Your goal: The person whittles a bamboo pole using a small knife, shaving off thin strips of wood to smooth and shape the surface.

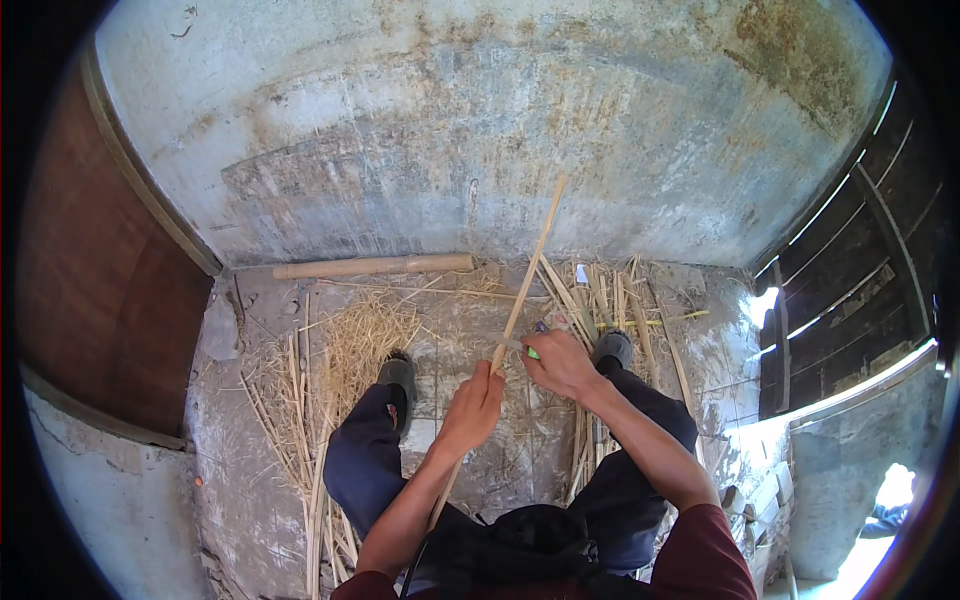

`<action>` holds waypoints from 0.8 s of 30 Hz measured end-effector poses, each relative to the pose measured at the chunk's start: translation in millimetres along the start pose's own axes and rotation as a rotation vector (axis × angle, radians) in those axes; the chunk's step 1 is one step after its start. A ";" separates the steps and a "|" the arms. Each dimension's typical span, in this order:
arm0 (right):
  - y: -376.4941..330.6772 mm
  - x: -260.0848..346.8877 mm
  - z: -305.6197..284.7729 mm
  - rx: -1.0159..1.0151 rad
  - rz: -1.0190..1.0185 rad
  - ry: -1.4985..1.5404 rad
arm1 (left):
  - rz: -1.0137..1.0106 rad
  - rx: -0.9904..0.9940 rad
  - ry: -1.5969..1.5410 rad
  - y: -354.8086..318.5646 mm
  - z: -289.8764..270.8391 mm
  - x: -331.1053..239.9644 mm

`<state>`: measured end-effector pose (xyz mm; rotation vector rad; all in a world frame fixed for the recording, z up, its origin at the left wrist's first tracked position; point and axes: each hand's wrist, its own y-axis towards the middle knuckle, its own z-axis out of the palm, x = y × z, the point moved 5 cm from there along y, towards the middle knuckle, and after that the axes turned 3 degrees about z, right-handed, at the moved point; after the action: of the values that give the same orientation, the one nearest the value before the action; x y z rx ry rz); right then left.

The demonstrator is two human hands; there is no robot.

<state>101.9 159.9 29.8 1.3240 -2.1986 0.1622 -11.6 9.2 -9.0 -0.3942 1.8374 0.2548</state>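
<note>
My left hand (472, 410) is wrapped round a long, thin bamboo strip (535, 255), which slants up and away to the right. The strip's lower end runs back under my left forearm. Closed round the green handle of a small knife (531, 352) is my right hand (562, 366), just right of the left one. The knife's blade points left and lies at the strip, a little beyond my left fingers; whether it cuts into the strip I cannot tell.
Pale shavings (375, 335) are heaped by my left shoe (397, 385). Bamboo strips (298, 420) lie at the left, and more split pieces (610, 300) by my right shoe (612, 348). A thick bamboo pole (375, 267) rests along the foot of the stained wall (480, 130).
</note>
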 end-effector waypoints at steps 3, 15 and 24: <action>3.0 5.1 9.4 0.010 -0.005 -0.007 | 0.036 -0.012 0.068 -1.3 1.9 -10.7; 21.5 0.9 24.2 -0.059 0.080 -0.131 | 0.085 -0.182 0.426 -1.6 -0.9 -15.7; 55.6 -47.5 13.1 -0.075 0.209 -0.129 | 0.069 -0.154 0.504 -4.3 -0.8 -14.6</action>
<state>66.5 219.9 4.0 1.0896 -2.4261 0.0738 -6.8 7.0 5.3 -0.5383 2.3368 0.3708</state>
